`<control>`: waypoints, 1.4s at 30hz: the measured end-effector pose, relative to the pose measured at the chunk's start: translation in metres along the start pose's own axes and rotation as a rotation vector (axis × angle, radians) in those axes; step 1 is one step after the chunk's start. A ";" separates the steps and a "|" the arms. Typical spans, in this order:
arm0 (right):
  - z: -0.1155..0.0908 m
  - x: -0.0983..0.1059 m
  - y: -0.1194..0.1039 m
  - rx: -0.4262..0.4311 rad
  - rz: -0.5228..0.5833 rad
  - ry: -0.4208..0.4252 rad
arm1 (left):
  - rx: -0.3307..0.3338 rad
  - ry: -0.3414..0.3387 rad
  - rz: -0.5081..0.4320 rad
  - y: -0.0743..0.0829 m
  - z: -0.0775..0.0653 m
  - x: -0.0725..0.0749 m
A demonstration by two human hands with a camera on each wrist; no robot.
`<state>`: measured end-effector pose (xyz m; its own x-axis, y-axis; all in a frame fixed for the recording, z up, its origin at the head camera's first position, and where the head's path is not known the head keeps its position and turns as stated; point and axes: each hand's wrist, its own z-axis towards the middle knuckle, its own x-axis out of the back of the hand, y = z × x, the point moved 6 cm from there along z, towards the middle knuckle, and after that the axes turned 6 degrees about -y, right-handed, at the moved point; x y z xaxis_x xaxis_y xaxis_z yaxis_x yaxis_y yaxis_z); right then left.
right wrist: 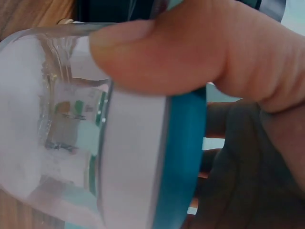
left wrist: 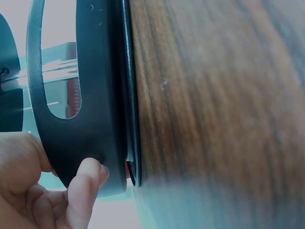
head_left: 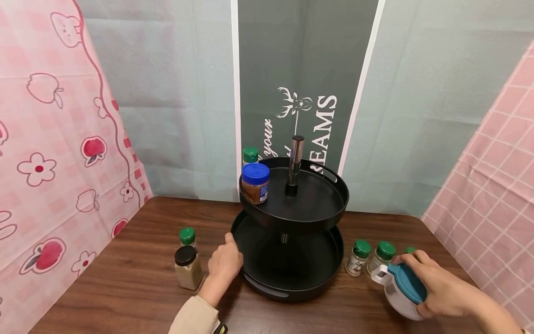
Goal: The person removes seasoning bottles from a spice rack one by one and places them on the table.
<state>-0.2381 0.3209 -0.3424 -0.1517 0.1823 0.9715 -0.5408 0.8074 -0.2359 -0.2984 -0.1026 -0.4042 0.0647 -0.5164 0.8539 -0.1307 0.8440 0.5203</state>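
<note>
The left hand [head_left: 225, 262] has a narrow grip, pinching the wall of the lower tray [head_left: 308, 292] at the side facing the table's left edge. That tray is the bottom tier of a black two-tier stand near the middle of the table [head_left: 142, 260]. On the upper tray [head_left: 310, 202], a blue-lidded jar [head_left: 255, 185] of brown contents stands by the left rim, partly hiding a green-capped bottle [head_left: 251, 155].

The right hand's [head_left: 444, 285] grip is spread around a clear, teal-lidded jar [head_left: 401, 300] with a white handle, held tilted toward the table's right edge. Just beyond it stand three green-capped spice bottles [head_left: 356, 260], one mostly hidden by the hand.

Toward the table's left edge, a black-capped square jar [head_left: 189, 274] of pale contents stands in front of another green-capped bottle [head_left: 187, 235].
</note>
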 end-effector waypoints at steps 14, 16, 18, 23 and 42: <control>-0.008 -0.020 0.018 -0.062 0.058 -0.069 | 0.007 -0.014 0.002 0.000 0.000 -0.001; -0.008 -0.023 0.018 -0.064 0.075 -0.081 | 0.008 -0.012 0.003 0.001 0.000 -0.001; -0.008 -0.025 0.018 -0.052 0.082 -0.073 | 0.008 -0.011 0.003 0.001 0.000 -0.002; -0.006 -0.027 0.016 -0.024 0.117 -0.053 | 0.010 -0.017 0.005 0.001 0.000 -0.002; -0.005 -0.030 0.018 -0.058 0.278 -0.139 | 0.009 -0.018 0.006 0.001 0.000 0.000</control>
<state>-0.2392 0.3326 -0.3753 -0.4011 0.3255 0.8563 -0.4151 0.7687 -0.4866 -0.2983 -0.1021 -0.4041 0.0464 -0.5141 0.8565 -0.1397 0.8456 0.5152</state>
